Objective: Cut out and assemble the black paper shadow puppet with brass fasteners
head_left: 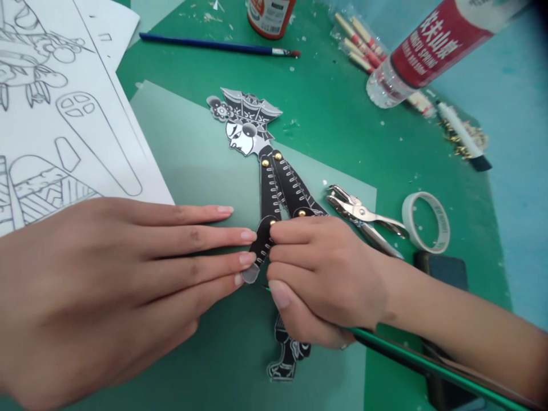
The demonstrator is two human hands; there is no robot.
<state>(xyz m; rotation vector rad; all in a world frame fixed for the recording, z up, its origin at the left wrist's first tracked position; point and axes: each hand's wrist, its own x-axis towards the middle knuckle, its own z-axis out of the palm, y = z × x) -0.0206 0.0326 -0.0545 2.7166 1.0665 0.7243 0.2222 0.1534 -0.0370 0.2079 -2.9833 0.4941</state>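
Note:
A black-and-white paper shadow puppet (269, 188) lies on a translucent sheet, its head in profile under a patterned headdress (252, 111). Gold brads join its jointed arms. My left hand (128, 274) is open and flat, fingers stretched to the right, their tips touching the puppet's forearm and pale hand (250, 274). My right hand (321, 274) is closed around a thin green stick (411, 365) that runs to the lower right. Its knuckles rest over the puppet's elbow and body. The puppet's boots (285, 359) show below it; the middle of the body is hidden.
Line-drawn sheets (98, 188) lie at left. A blue paintbrush (214, 44) and an orange-labelled bottle (270, 17) are at the back. On the right are a hole punch (363, 214), tape roll (406, 220), dark phone-like object (443, 268), marker (462, 134), wrapped sticks (357, 43) and a water bottle (432, 51).

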